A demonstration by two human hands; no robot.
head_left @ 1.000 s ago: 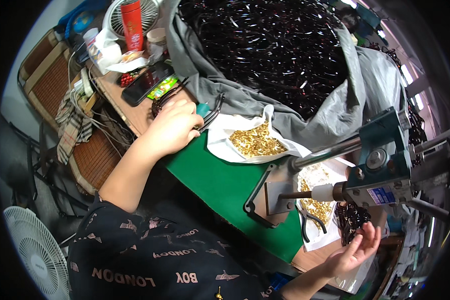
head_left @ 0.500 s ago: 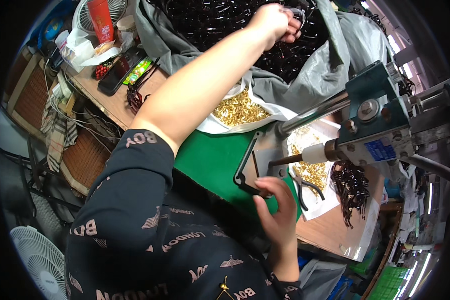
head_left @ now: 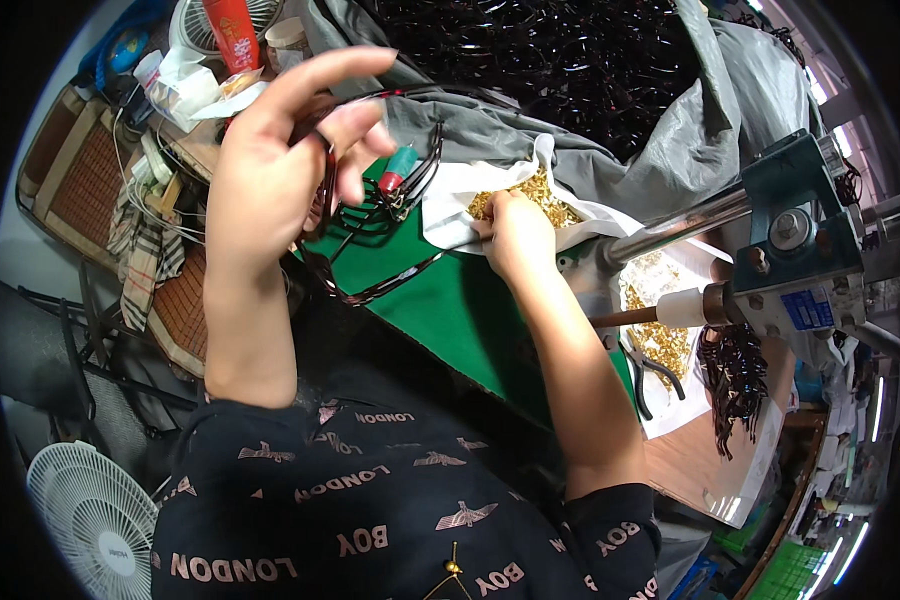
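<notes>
My left hand (head_left: 280, 165) is raised over the left of the bench, partly smeared by motion, its index finger stretched out and the others curled. Thin dark glossy strips (head_left: 385, 288) run from its grip, one toward the bag and one low over the green mat (head_left: 435, 325); their kind is unclear. My right hand (head_left: 522, 228) has its fingers pressed together at the edge of a heap of small gold metal parts (head_left: 545, 190) on white cloth; whatever is in its fingertips is hidden. Between the hands lies a tangle of thin dark pieces (head_left: 362, 218) beside a green-and-red object (head_left: 400, 168).
A grey bag (head_left: 670, 160) full of dark glossy pieces (head_left: 570, 60) fills the back. To the right stands a metal press (head_left: 790, 230). Beneath it are pliers (head_left: 655, 378), more gold parts (head_left: 660, 345) and dark strips (head_left: 732, 385). A red bottle (head_left: 232, 35) stands back left.
My left hand has come back from the bag toward the left with dark strips in it. My right hand has moved from beside the press forward to the gold parts.
</notes>
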